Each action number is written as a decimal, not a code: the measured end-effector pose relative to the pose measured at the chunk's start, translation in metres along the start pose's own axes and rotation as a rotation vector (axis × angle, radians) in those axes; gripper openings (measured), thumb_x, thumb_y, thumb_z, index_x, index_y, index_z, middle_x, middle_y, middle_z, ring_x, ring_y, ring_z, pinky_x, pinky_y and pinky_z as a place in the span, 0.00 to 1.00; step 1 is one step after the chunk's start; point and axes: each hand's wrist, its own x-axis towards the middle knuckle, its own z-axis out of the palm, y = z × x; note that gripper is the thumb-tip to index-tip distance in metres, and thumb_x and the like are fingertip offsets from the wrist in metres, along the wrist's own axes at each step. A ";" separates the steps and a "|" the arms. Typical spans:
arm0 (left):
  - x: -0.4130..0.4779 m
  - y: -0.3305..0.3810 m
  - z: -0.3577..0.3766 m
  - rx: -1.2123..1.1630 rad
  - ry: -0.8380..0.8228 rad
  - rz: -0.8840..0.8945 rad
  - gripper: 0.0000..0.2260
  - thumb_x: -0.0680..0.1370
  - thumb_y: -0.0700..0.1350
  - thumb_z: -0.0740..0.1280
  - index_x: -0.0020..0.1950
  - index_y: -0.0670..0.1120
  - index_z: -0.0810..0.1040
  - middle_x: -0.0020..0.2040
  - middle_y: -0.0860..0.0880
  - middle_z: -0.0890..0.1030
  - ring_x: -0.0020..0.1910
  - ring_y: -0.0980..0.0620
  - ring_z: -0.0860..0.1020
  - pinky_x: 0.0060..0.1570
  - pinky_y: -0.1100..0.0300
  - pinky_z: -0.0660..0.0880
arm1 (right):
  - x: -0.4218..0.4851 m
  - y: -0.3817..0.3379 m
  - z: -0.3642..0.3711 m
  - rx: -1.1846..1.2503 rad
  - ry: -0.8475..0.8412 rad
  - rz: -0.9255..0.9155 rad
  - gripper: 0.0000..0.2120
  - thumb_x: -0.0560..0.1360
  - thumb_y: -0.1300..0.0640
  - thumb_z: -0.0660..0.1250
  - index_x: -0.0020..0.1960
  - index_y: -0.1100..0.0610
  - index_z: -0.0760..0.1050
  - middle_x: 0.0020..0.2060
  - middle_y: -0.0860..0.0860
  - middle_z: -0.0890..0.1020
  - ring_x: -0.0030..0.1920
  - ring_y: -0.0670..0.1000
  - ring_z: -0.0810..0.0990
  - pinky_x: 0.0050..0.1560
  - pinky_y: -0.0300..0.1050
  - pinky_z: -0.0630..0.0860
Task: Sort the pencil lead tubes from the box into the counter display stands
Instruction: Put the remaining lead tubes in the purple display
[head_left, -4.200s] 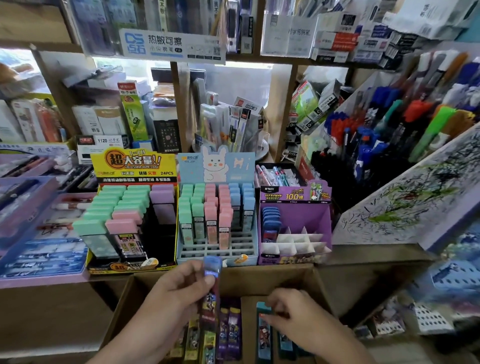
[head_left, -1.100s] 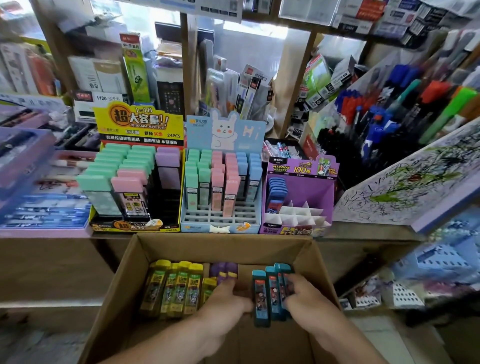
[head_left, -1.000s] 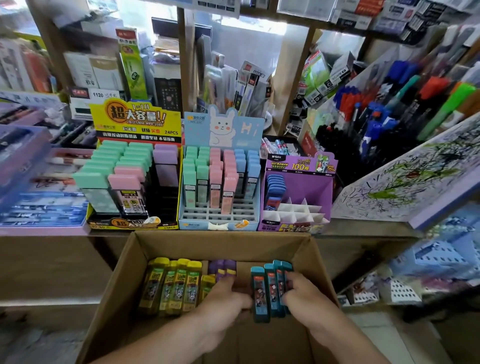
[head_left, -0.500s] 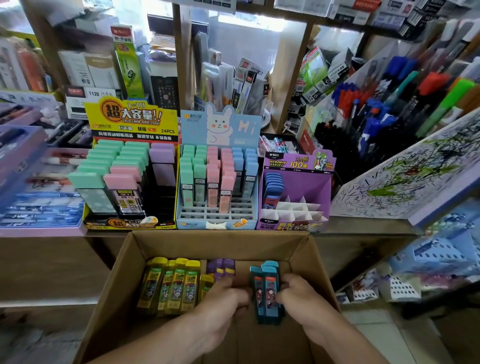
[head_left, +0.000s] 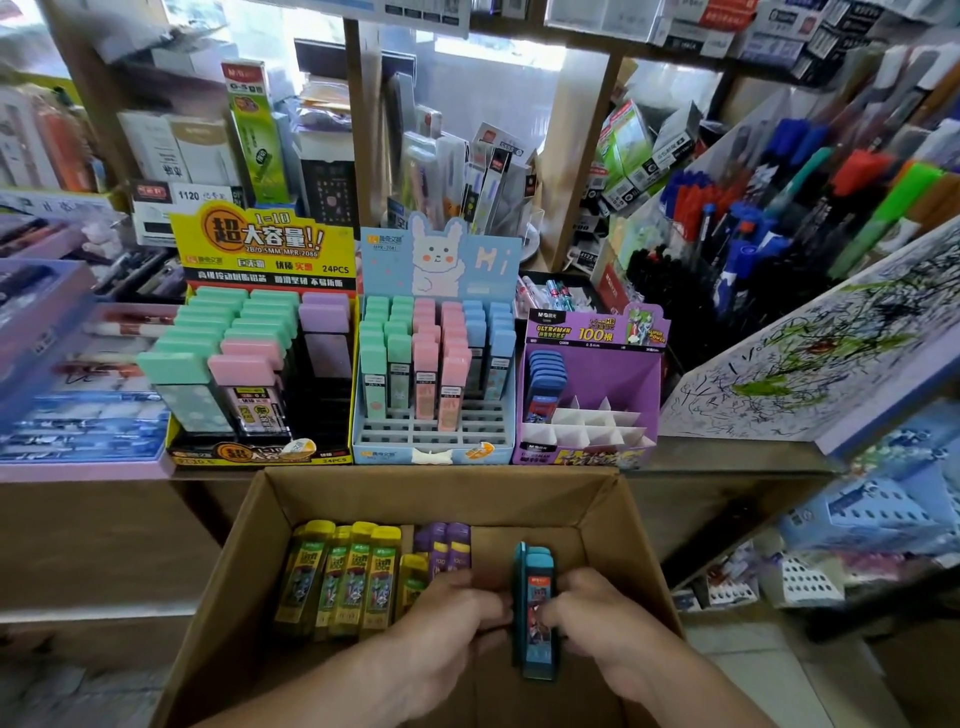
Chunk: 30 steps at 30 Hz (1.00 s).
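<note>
Since before, teal tubes (head_left: 535, 613) squeezed tighter; box (head_left: 441, 488) below counter (head_left: 727, 454), shelves (head_left: 582, 182) crowded.

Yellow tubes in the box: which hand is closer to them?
Left. The left hand lies just beside the yellow tubes; the right hand is farther right, beyond the teal tubes both hands grip.
</note>
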 end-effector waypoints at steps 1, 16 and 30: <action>0.000 0.000 0.000 0.008 0.007 0.001 0.13 0.76 0.30 0.66 0.56 0.44 0.81 0.46 0.46 0.89 0.46 0.51 0.87 0.44 0.56 0.79 | 0.000 0.001 0.000 -0.005 0.002 -0.005 0.12 0.78 0.62 0.69 0.56 0.50 0.72 0.54 0.51 0.81 0.56 0.51 0.79 0.67 0.55 0.76; -0.004 -0.001 0.004 0.140 0.035 0.076 0.14 0.78 0.33 0.69 0.61 0.44 0.83 0.53 0.45 0.88 0.57 0.45 0.85 0.60 0.47 0.81 | 0.003 0.004 0.003 0.100 -0.027 -0.081 0.18 0.75 0.65 0.73 0.60 0.51 0.73 0.54 0.54 0.83 0.54 0.53 0.84 0.56 0.53 0.84; -0.023 0.013 0.010 0.063 0.094 0.141 0.09 0.78 0.36 0.72 0.56 0.43 0.85 0.49 0.43 0.88 0.53 0.44 0.86 0.60 0.46 0.81 | -0.008 -0.005 -0.003 0.437 -0.132 -0.187 0.14 0.75 0.69 0.73 0.59 0.60 0.81 0.51 0.59 0.87 0.50 0.56 0.88 0.48 0.52 0.86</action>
